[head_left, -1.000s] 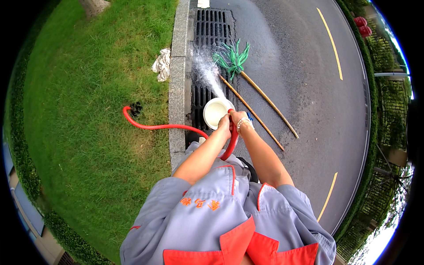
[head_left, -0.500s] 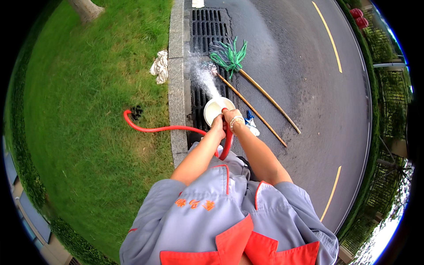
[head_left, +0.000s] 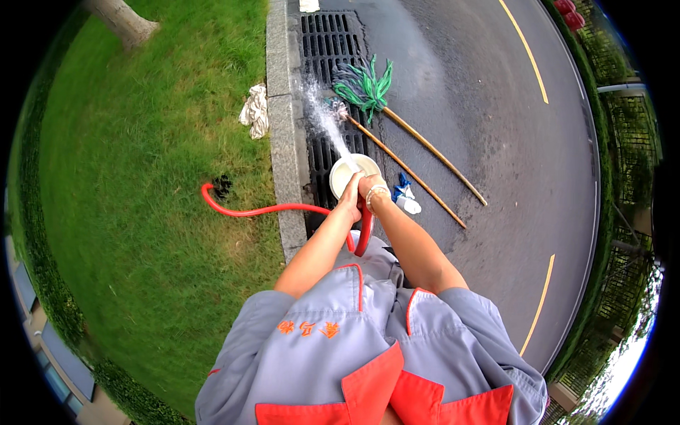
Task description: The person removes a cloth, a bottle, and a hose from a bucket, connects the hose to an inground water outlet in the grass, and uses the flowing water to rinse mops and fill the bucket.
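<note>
Both hands are together around the end of a red hose [head_left: 365, 237]. My right hand [head_left: 370, 185], with a pale bracelet at the wrist, wraps the hose. My left hand [head_left: 350, 195] presses against it, fingers laid along the outlet; the hose tip is hidden by the hands. A white jet of water [head_left: 327, 122] shoots forward and slightly left over a white bucket [head_left: 335, 185] just beneath the hands. It lands near a small mop head [head_left: 337, 108] on the drain grate [head_left: 329, 44]. Beside that lies a larger green and grey mop [head_left: 370, 86].
A granite curb [head_left: 283, 127] separates the road from grass [head_left: 156, 142], where a whitish rag [head_left: 255, 112] lies. The hose emerges near a dark hole [head_left: 222, 187] in the lawn. Two wooden mop handles [head_left: 439, 154] point back right. A blue and white bottle [head_left: 406, 203] stands right of the bucket.
My left fingers have shifted forward over the hose outlet, covering the red tip that showed before. The jet looks narrower. The view has turned slightly; mops and bucket stay put.
</note>
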